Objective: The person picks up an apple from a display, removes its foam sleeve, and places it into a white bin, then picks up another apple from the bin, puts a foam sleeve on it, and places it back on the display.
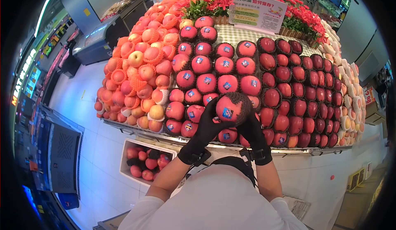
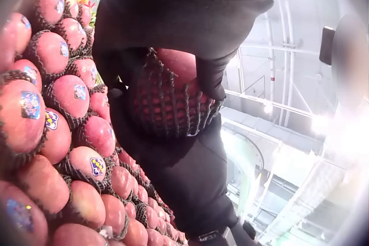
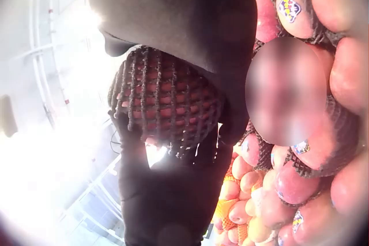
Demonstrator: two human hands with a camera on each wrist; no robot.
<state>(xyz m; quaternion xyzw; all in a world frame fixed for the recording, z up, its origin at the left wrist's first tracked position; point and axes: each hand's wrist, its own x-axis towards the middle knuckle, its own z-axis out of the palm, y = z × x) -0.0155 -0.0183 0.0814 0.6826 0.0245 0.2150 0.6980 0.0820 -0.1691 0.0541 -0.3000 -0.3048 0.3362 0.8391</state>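
A large red apple [image 1: 229,109] with a blue sticker is held up over the front of the fruit display, a black foam net [image 1: 246,105] around its right side. My black-gloved left hand [image 1: 207,125] grips it from the left, and my gloved right hand [image 1: 251,130] grips it from the right. In the left wrist view the net [image 2: 167,104] covers the lower part of the apple [image 2: 177,64], with gloved fingers on both sides. The right wrist view shows netting [image 3: 164,96] over most of the apple's visible side.
Rows of stickered apples [image 1: 206,83] in black nets lie behind the hands, darker apples [image 1: 295,125] to the right and orange-netted fruit [image 1: 136,59] to the left. A white box [image 1: 124,158] of apples stands at the lower left. A sign [image 1: 256,11] and red flowers stand at the back.
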